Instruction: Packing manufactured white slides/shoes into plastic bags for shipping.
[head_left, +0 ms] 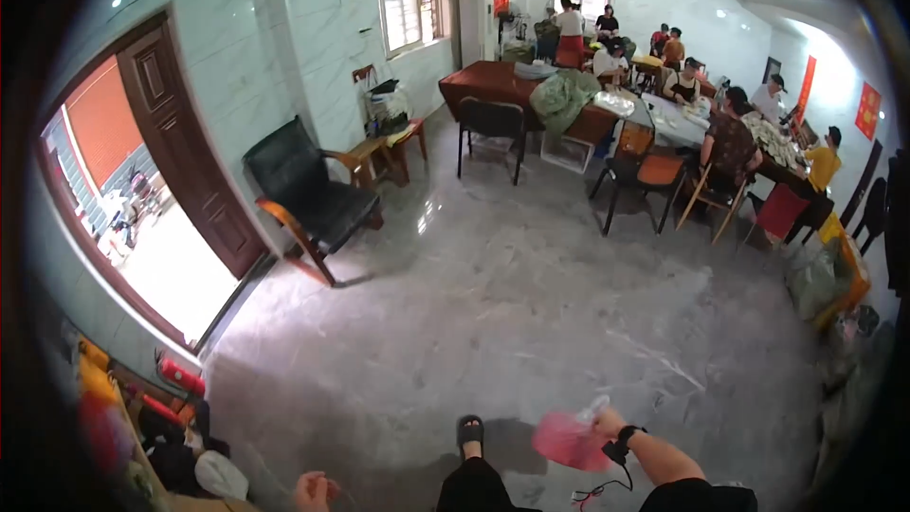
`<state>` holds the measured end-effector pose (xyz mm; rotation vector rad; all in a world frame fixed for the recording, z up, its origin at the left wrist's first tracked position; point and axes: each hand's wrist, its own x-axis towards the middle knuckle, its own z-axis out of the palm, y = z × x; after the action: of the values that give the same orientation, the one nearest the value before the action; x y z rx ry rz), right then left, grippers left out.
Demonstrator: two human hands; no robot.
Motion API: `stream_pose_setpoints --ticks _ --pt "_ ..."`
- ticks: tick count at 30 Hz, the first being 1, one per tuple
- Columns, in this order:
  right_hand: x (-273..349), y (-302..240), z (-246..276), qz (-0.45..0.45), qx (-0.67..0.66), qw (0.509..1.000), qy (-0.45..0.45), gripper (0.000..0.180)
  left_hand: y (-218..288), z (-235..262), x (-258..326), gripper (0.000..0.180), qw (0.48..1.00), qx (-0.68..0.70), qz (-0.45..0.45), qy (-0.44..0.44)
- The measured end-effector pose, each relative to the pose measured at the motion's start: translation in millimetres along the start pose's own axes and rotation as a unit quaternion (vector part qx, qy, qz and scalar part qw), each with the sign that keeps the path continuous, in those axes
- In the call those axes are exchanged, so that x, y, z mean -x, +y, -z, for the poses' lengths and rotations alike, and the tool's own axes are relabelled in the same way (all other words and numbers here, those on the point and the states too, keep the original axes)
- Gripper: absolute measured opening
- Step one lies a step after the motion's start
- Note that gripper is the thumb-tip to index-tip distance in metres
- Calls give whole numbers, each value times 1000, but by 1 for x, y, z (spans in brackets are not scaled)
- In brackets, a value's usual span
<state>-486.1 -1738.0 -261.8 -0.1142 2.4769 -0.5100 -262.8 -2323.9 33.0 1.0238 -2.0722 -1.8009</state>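
My right hand (607, 422) is low at the bottom right, closed around the handle of a pink hand fan (569, 440); a black band sits on that wrist. At the bottom edge my left hand (313, 490) is partly cut off, with its fingers curled; a thin cord seems to run from it, but I cannot tell whether it grips anything. My sandalled foot (470, 433) shows between the hands on the grey marble floor (531, 313).
A black armchair (308, 194) stands by the left wall near an open wooden door (185, 147). Several people sit and stand around long tables (664, 118) at the back right, with black and orange chairs (645, 175). Bags (825, 275) lie at the right, clutter (171, 417) at the lower left.
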Motion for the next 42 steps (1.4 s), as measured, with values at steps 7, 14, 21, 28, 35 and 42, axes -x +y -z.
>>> stream_pose_setpoints --ticks 7,14,21,28,35,42 --pt "-36 35 53 -186 73 971 129 23 51 -134 -270 9 989 4 -133 -62" --pt "-109 2 184 -324 -249 890 201 16 191 -349 -415 14 953 14 -223 -203" --pt "-274 55 246 -277 -267 880 279 18 248 -544 -523 18 938 -21 -164 -304" --pt "-432 41 415 -234 -258 866 358 13 321 -670 -616 20 940 2 -171 -296" --pt "-567 22 596 -215 -389 812 379 12 338 -807 -749 19 950 2 -111 -290" --pt "-672 14 782 -149 -562 726 367 12 417 -1028 -848 20 909 -19 -169 -380"
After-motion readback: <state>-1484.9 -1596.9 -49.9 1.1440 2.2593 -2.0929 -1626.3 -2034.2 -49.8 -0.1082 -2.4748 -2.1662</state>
